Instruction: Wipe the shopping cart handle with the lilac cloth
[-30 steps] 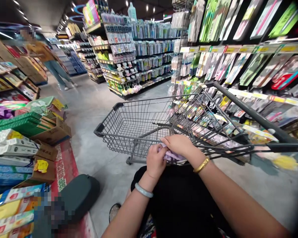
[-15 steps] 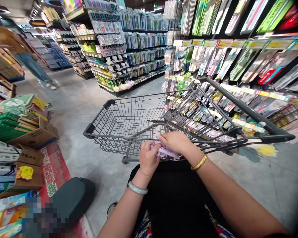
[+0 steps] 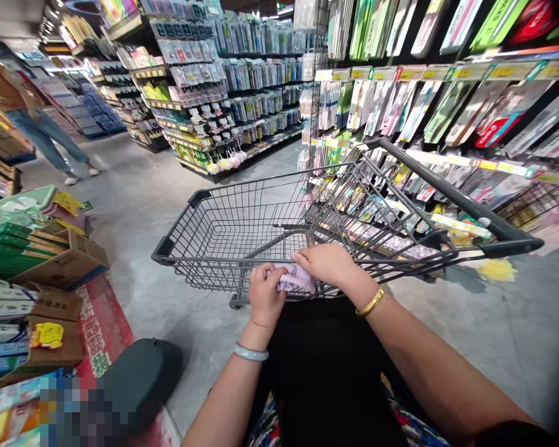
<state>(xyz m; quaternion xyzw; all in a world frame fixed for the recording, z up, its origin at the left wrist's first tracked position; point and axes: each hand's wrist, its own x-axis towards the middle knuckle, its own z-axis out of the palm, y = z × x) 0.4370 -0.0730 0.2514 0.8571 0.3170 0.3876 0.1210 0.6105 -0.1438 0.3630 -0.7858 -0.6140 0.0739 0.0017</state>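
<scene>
In front of my body, over the near side rail of a grey wire shopping cart [image 3: 165,247], I hold a crumpled lilac cloth [image 3: 300,279]. My left hand [image 3: 264,295] pinches its left end, with the fingers curled in. On the right, my right hand [image 3: 330,264] has its thumb and fingers closed on the cloth's upper edge. How the cloth is folded, and what may lie inside it, cannot be made out. The cart's wire basket shows behind both hands, and its handle [image 3: 451,192] extends to the right.
Hanging packs fill a shelf rack [image 3: 428,71] close behind the cart. At left stand cardboard boxes [image 3: 74,251] of goods. A person in a dark cap [image 3: 142,379] is low at front left. Another person in jeans [image 3: 46,133] stands farther back in the aisle.
My left hand has shifted left with its end of the cloth, so the cloth looks more spread between my hands. The person in jeans has changed stance, and the view has shifted slightly.
</scene>
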